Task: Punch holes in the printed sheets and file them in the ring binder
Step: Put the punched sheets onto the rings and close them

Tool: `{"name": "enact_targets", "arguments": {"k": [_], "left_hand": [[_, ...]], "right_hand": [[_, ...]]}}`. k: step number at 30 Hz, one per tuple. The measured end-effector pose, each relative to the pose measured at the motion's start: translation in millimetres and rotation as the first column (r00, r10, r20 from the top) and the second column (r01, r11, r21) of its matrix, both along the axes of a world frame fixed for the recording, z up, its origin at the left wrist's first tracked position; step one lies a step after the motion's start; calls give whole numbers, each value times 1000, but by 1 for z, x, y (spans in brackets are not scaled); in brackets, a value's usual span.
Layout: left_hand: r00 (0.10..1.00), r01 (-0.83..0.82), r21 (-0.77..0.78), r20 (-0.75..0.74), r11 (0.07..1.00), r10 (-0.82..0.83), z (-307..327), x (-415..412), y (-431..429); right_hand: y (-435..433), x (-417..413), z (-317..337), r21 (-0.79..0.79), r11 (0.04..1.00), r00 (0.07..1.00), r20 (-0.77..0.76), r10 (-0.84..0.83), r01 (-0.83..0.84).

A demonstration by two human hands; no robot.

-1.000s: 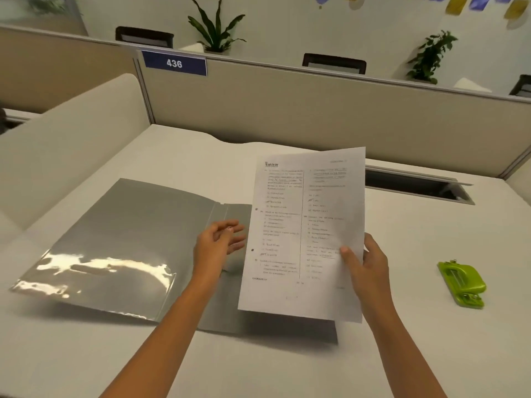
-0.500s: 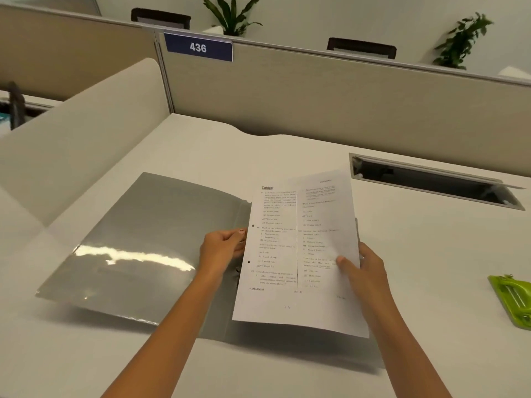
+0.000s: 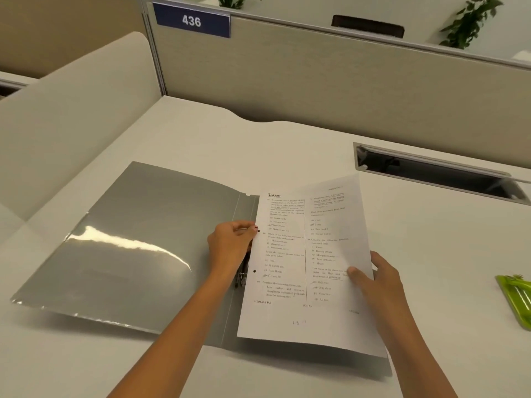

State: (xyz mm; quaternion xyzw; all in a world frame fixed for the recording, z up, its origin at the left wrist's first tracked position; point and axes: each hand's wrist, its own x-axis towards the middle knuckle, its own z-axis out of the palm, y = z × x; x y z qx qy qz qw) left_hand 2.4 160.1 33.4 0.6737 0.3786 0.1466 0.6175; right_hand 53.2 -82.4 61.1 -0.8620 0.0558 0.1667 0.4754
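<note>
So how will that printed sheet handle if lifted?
Likely floppy: the printed sheet curves between left hand and right hand. Probably very light: a thumb pinch carries one side. Its punched holes might tear if tugged.

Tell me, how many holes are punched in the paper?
2. The lower hole sits on the sheet's left edge. The upper hole is higher on that edge, beside the left hand's fingertips. Those fingers could hide more.

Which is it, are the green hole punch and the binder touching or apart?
Apart. The head view shows a stretch of bare desk between the hole punch at the right edge and the open binder.
</note>
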Motion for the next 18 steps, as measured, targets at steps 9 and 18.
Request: {"name": "enact_targets", "arguments": {"k": [9,18], "left_hand": [[999,-48,-134,-29,990,44,-1,9,4],[998,-52,-223,6,973,55,-1,8,1]], "right_hand": [[1,1,1,0,1000,1000,-24,-6,6],[4,-2,3,15,999,999,-7,-38,38]]}}
